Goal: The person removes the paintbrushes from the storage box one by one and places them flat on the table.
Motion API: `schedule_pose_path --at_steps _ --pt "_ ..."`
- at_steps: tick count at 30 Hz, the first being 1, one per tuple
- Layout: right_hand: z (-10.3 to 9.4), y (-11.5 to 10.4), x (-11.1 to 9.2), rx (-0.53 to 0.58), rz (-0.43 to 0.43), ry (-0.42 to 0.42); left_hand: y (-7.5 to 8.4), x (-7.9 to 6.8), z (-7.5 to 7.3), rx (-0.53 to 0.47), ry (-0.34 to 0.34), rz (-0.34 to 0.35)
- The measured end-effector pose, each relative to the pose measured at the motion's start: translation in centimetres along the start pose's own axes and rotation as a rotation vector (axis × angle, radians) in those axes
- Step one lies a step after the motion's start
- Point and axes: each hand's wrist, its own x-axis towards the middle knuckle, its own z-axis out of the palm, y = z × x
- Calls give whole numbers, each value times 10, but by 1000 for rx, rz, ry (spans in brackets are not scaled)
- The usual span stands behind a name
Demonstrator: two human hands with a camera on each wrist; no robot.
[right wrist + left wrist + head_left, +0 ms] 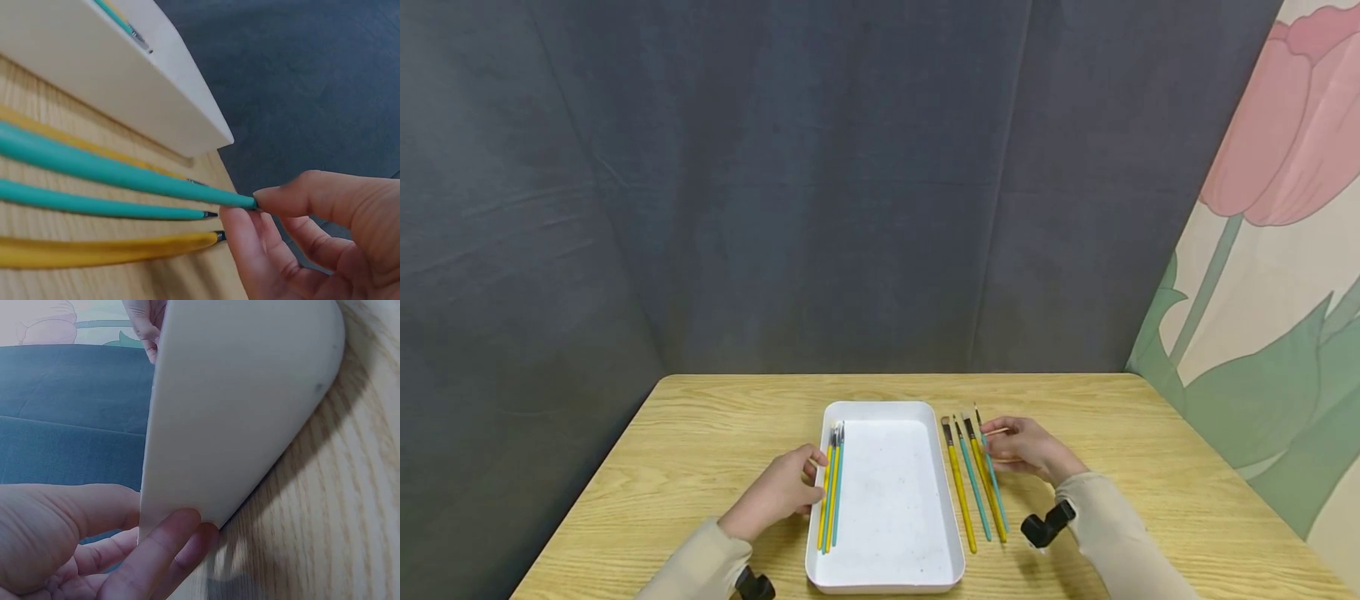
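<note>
A shallow white tray (pixel 891 500) stands on the table, with several yellow and teal paintbrushes (pixel 832 492) lying along its left inner side. My left hand (pixel 784 487) holds the tray's left wall; in the left wrist view the thumb is at the rim and fingertips (pixel 181 525) touch the outer wall. To the right of the tray, my right hand (pixel 1026 448) pinches a teal paintbrush (pixel 125 172) near the top of its handle, between thumb and fingers. Beside it on the table are a yellow brush (pixel 985 475), a teal brush (pixel 974 483) and another yellow brush (pixel 959 492).
The wooden table (pixel 715 433) ends at a dark curtain (pixel 850 183) behind and to the left. A tulip-patterned cloth (pixel 1262 333) hangs on the right. Small black cameras (pixel 1047 525) are worn on both wrists.
</note>
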Motion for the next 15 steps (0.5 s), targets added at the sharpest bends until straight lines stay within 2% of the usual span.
schedule_pose_path --at_steps 9,15 --pt "-5 11 7 -30 43 60 0 1 1 13 6 -2" --pt "-6 15 12 -47 59 65 0 0 0 22 7 4"
